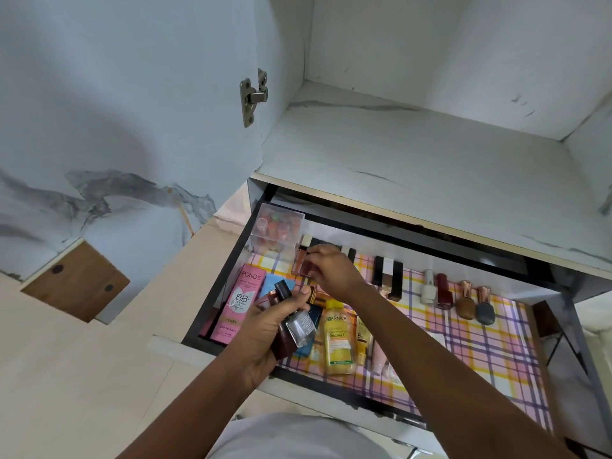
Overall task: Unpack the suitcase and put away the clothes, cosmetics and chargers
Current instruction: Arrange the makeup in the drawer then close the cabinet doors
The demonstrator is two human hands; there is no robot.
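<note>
Open drawer [516, 410], lined with pink, yellow and purple plaid paper. Contents — clear plastic box [277, 234] of small orange-red items at the back left corner; pink Pond's BB cream carton [239, 303] along the left wall; yellow Garnier bottle [338, 337] near the front; four nail polish bottles [458, 297] in a row at the back right. Left hand [265, 331] — closed around several small bottles, one clear with a black cap [296, 318], above the drawer's front left. Right hand [331, 270] — fingertips pinched on a brownish lipstick tube [302, 264] standing beside the clear box.
</note>
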